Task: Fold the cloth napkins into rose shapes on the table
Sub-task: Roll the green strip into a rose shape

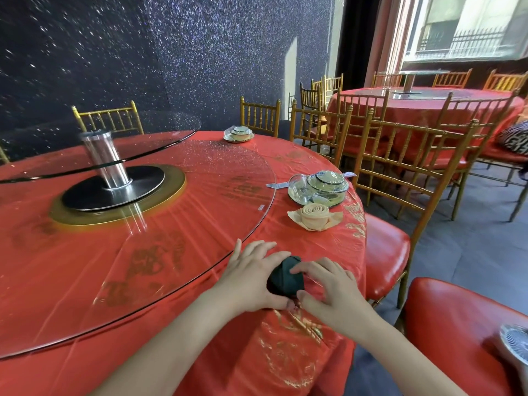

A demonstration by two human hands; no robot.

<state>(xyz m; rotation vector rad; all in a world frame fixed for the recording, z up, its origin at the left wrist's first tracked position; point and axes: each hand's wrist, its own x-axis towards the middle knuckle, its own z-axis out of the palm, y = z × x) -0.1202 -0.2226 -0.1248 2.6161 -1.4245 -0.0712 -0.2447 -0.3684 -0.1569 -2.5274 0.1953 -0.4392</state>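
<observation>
Red-clothed round table (323,247), near edge at 6 o'clock. Sitting there, bundled between both hands: dark green napkin (285,277). The left hand (251,278) cups its 9 o'clock side, grip curled round it. The right hand (328,292) has its 3 o'clock side, grip pinched onto the cloth. A beige rose napkin (314,215) stands at 1 o'clock from it, with a plate set (320,187) just beyond.

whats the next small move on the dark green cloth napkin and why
Probably tighten the roll and tuck its end. The left hand and right hand grip the dark green cloth napkin, a compact bundle with no spiral or spread corners showing, unlike the beige cloth napkin rose beyond it.
</observation>
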